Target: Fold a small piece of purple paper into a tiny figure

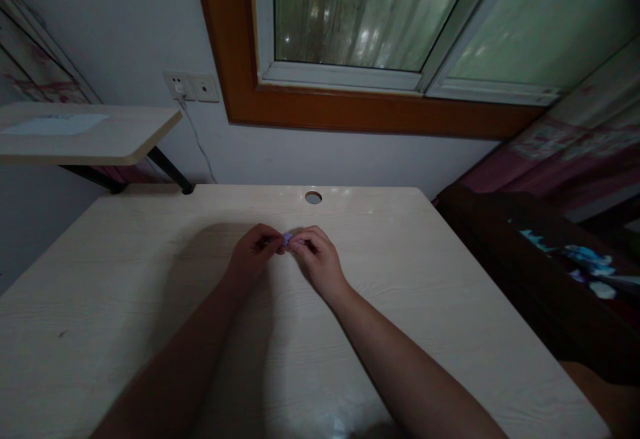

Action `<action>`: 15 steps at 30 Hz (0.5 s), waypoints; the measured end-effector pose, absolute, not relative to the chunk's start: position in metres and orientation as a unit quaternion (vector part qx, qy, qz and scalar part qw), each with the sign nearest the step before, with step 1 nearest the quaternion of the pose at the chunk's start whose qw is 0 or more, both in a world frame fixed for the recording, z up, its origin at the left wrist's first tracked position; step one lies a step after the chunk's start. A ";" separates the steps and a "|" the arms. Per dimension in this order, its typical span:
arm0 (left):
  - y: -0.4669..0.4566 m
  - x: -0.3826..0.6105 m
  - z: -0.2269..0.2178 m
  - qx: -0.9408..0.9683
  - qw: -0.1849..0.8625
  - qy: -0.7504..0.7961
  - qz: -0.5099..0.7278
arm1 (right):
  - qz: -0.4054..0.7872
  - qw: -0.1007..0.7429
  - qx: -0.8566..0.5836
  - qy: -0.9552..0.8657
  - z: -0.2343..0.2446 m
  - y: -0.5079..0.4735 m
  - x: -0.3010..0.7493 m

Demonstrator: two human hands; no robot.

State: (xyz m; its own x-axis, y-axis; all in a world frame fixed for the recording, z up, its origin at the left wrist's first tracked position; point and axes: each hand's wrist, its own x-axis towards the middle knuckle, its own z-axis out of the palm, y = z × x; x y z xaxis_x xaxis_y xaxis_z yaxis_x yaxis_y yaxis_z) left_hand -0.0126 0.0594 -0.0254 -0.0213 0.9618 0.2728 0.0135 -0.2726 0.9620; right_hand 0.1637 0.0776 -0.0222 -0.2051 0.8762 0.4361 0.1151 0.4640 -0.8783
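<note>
Both my hands meet over the far middle of a pale wood-grain desk (320, 332). Between their fingertips is a small light-purple piece (287, 239), mostly covered by the fingers; its kind cannot be made out. My left hand (253, 252) pinches it from the left, thumb and fingers closed. From the right, my right hand (320, 257) grips it the same way. Shadows of the arms fall on the desktop to the left.
A raised shelf (150, 133) with a sheet of paper (55, 124) stands on black legs at the back left. Behind the hands is a round cable hole (313, 197). A white cord (200, 145) hangs from a wall socket (179, 85). Dark furniture (500, 252) borders the right edge.
</note>
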 end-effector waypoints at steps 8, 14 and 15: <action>0.060 -0.013 -0.024 0.568 0.419 0.431 0.563 | 0.371 0.521 -0.347 -0.687 -0.024 0.078 0.163; 0.059 -0.013 -0.026 0.572 0.412 0.436 0.559 | 0.393 0.529 -0.344 -0.669 -0.024 0.079 0.164; 0.059 -0.013 -0.027 0.574 0.411 0.437 0.558 | 0.395 0.529 -0.344 -0.667 -0.025 0.079 0.164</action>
State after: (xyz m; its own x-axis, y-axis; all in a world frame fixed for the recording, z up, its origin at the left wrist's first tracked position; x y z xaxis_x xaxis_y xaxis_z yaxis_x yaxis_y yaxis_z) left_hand -0.0128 0.0591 -0.0269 -0.0034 0.9596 0.2813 0.0438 -0.2809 0.9587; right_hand 0.1637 0.0791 -0.0246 -0.2038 0.8775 0.4341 0.0408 0.4507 -0.8918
